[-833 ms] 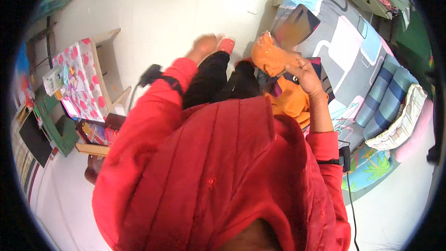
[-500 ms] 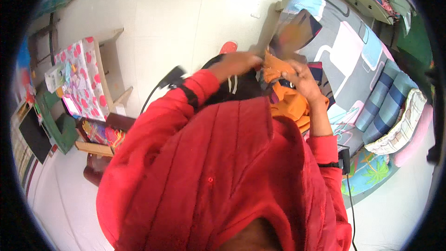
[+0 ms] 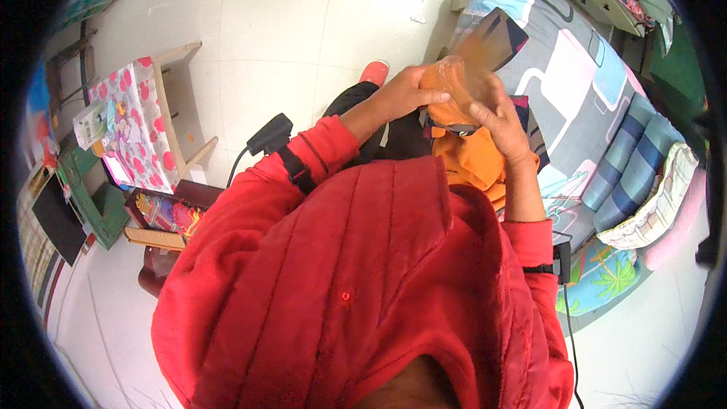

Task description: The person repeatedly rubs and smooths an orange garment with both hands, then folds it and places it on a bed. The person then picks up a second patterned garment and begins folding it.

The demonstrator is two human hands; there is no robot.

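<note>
An orange garment (image 3: pixel 447 110) with dark trim is raised in front of me, over my lap. My left hand (image 3: pixel 407 94) grips its left edge, with the thumb lying on top of the cloth. On the other side my right hand (image 3: pixel 501 123) holds it, thumb pressed against the cloth and fingers partly behind it. More orange cloth (image 3: pixel 477 163) hangs below and lies bunched near my right forearm. Just beyond the hands, a dark piece of cloth (image 3: pixel 506 36) with a blurred brownish middle rests on the bed; what it belongs to is unclear.
A bed (image 3: pixel 564 68) with a grey patterned sheet stands at the right, with rolled blue checked bedding (image 3: pixel 636 159) and thin hangers (image 3: pixel 568 195) on it. At the left is a low table (image 3: pixel 144 125) with an apple-print cover. Dark cables run from both my wrist straps.
My left hand has moved in to the cloth and now grips it more fully. The orange cloth is spread wider between both hands. The left forearm has shifted slightly.
</note>
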